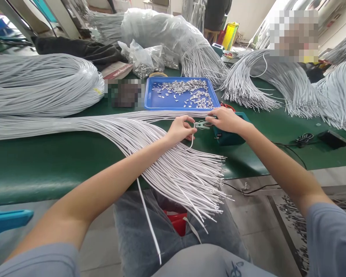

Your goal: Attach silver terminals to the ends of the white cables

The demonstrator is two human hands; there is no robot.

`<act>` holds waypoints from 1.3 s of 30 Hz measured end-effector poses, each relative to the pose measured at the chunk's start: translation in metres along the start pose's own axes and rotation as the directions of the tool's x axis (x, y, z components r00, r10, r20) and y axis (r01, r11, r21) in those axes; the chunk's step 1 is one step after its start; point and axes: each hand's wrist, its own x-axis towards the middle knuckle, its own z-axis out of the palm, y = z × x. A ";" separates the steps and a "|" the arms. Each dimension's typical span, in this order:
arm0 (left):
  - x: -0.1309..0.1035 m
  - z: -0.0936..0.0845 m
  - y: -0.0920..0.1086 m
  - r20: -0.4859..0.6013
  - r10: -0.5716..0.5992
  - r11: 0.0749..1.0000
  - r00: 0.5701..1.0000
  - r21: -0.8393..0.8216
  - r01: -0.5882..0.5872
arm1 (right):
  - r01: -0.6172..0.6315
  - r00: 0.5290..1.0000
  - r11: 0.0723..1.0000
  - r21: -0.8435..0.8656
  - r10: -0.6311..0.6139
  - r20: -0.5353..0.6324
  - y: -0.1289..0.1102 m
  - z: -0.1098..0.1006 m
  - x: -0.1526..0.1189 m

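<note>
- The left hand (181,129) is pinching a white cable (192,142) near its end between thumb and fingers; the cable is curving down below the fingertips.
- The right hand (226,120) is grasping the back of a metal clip (202,125), whose front is pointing toward the left hand; whether it is biting the cable, I cannot tell.
- Both arms are stretching forward and converging, the left forearm crossing over a fan of white cables (184,173), the right hand bending in above a teal box (232,135).
- Just beyond the hands, a blue tray (161,102) is holding many small metal pieces (187,85), crowding along its far and right sides and scattering toward the left.
- Past the tray, to the left, clear plastic bags (148,57) are holding more metal pieces.
- Farther beyond the hands, a plastic wrap (158,27) is covering part of a thick grey cable bundle (202,57).
- Left of the hands, a large grey coil (40,84) is lying on the green bench (60,161).
- Right of the hands, a black adapter (333,139) is resting near the bench edge, with loose grey bundles (248,84) spreading beyond.
</note>
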 end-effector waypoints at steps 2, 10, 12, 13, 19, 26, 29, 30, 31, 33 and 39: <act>-0.001 0.000 0.000 0.004 -0.005 1.000 1.000 -0.003 0.005 | -0.073 0.994 0.996 0.055 0.077 -0.075 0.004 0.002 0.000; -0.002 -0.002 -0.003 -0.032 0.044 0.999 0.999 0.004 -0.044 | -0.126 0.984 0.987 0.098 0.137 -0.114 0.016 0.003 0.002; -0.003 -0.002 -0.001 -0.046 0.055 0.998 0.997 -0.024 -0.056 | -0.141 0.965 0.978 0.155 0.170 -0.199 0.018 0.001 0.001; -0.004 -0.002 0.000 -0.045 0.066 0.997 0.997 -0.043 -0.068 | -0.127 0.940 0.971 0.202 0.183 -0.287 0.017 0.001 0.000; -0.011 0.003 0.003 0.069 0.201 0.974 0.977 -0.120 -0.191 | 0.240 0.752 0.750 0.617 0.259 -0.607 -0.016 0.024 -0.008; -0.021 0.008 0.001 0.147 0.266 0.964 0.953 -0.019 -0.266 | 0.346 0.827 0.406 0.846 0.293 -0.479 -0.038 0.062 -0.006; -0.035 0.015 -0.003 0.280 0.424 0.851 0.861 0.201 -0.485 | 0.316 0.898 0.257 0.913 0.229 -0.376 -0.040 0.065 -0.005; -0.040 0.017 -0.005 0.376 0.469 0.762 0.799 0.285 -0.581 | 0.297 0.928 0.222 0.929 0.161 -0.335 -0.040 0.066 -0.005; -0.045 0.020 -0.007 0.484 0.485 0.655 0.728 0.350 -0.669 | 0.270 0.954 0.208 0.940 0.072 -0.290 -0.042 0.066 -0.005; -0.052 0.024 -0.008 0.653 0.456 0.452 0.605 0.416 -0.789 | 0.219 0.975 0.264 0.939 -0.093 -0.201 -0.044 0.067 -0.006; -0.046 0.017 0.001 0.654 0.419 0.296 0.630 0.557 -0.776 | 0.336 0.918 0.528 0.780 -0.370 -0.145 -0.044 0.065 -0.015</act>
